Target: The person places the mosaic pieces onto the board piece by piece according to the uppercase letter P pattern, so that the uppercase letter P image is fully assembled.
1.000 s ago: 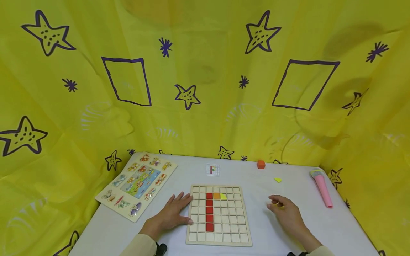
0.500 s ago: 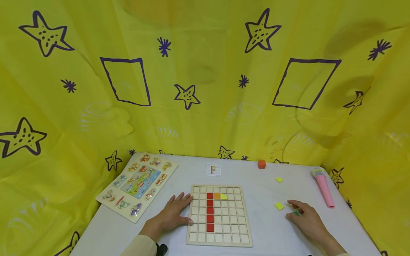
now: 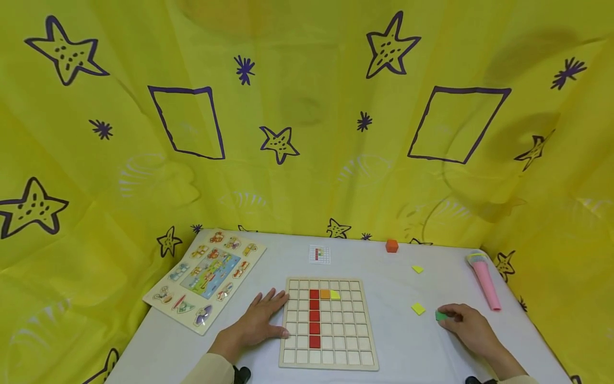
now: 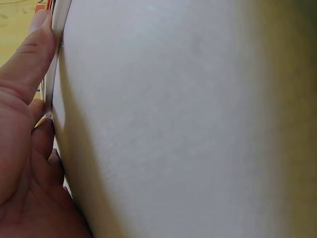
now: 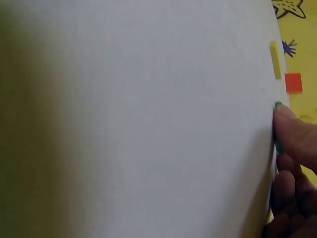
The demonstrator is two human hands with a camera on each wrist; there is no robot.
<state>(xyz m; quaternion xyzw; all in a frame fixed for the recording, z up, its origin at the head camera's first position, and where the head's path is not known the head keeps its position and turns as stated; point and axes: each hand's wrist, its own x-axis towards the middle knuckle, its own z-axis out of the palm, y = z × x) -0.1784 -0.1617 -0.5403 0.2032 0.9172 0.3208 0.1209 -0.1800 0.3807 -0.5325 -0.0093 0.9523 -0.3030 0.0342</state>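
Observation:
My left hand lies spread on the table, fingertips and thumb touching the left edge of a wooden grid board. In the left wrist view, the thumb presses that edge. A column of red square tiles sits in the board, with an orange tile and a yellow quarter-round tile beside its top one. To the right of the board, my right hand pinches a small green tile at the table top. A yellow square tile lies just left of it.
Farther back are another yellow piece, an orange-red cube and a small printed pattern card. A pink toy microphone lies at the right, a picture puzzle board at the left. Yellow patterned cloth surrounds the table.
My right hand has moved right from near the board, leaving the yellow square tile in sight, and has taken hold of the green tile. The left hand has stayed in place.

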